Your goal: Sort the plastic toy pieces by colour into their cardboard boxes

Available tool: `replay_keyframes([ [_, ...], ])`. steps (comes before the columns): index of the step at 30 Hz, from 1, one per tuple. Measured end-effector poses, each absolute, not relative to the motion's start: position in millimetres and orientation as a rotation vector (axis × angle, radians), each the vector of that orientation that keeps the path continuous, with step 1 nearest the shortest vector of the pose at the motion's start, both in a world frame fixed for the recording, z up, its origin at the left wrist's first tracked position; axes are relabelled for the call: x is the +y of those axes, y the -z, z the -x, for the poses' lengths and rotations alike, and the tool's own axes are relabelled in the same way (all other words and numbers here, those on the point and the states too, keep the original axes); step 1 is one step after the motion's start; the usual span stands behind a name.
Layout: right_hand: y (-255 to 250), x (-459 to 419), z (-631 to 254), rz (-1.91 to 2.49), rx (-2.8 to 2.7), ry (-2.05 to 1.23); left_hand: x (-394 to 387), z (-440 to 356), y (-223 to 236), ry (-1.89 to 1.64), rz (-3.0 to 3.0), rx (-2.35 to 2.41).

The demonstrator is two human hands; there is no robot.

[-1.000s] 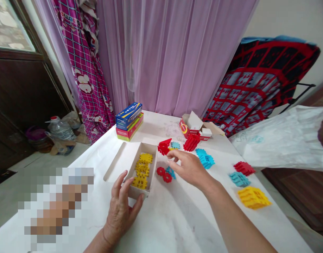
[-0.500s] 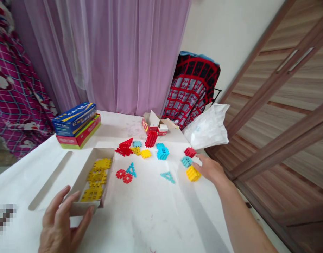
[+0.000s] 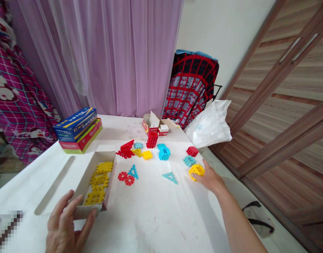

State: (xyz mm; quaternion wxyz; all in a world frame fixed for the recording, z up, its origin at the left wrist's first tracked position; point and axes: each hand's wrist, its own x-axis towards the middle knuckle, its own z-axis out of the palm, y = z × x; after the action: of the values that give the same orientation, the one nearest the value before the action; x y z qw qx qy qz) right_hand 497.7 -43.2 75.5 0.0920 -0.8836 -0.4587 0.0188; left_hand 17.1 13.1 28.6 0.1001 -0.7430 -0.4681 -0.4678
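Observation:
My left hand [image 3: 69, 221] grips the near end of an open cardboard box [image 3: 81, 175], thumb outside and fingers over the left corner. Several yellow toothed building pieces [image 3: 99, 182] lie inside the box. On the right, my right hand [image 3: 210, 177] has its fingers around a stack of yellow building pieces [image 3: 196, 170] resting on the table. Just behind that stack are a teal stack [image 3: 189, 161] and a red stack [image 3: 192, 151]. A teal triangle piece [image 3: 170, 177] lies to the left of my right hand.
Red pieces [image 3: 126, 150], a blue stack [image 3: 164, 153], a blue triangle [image 3: 133, 172] and red wheels [image 3: 129, 180] sit mid-table. At the back stand a small open box [image 3: 150, 126] and a white bag [image 3: 209, 126]. Two stacked boxes [image 3: 77, 126] stand at left.
My right hand has come down from beside the red and teal stacks and closed around the yellow stack. My left hand keeps its hold on the box. The view has shifted slightly.

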Motion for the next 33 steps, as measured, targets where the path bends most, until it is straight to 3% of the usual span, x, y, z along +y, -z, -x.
replay_keyframes([
  [6, -69.5, -49.3, -459.8, 2.201, -1.191, 0.214, 12.4, -17.6, -29.1, 1.375, 2.211, -1.394],
  [11, -69.1, 9.9, -382.7, 1.886, -1.701, -0.004, 10.3, -18.2, -30.7, 1.352, 2.233, -1.457],
  [20, -81.6, 133.1, -303.8, 2.179, -2.091, 0.062, 10.8, -12.8, -21.6, 1.351, 2.23, -1.466],
  [33, -74.5, 169.4, -285.7, 2.263, -2.246, 0.052, 6.1, -16.2, -22.3, 1.333, 2.229, -1.472],
])
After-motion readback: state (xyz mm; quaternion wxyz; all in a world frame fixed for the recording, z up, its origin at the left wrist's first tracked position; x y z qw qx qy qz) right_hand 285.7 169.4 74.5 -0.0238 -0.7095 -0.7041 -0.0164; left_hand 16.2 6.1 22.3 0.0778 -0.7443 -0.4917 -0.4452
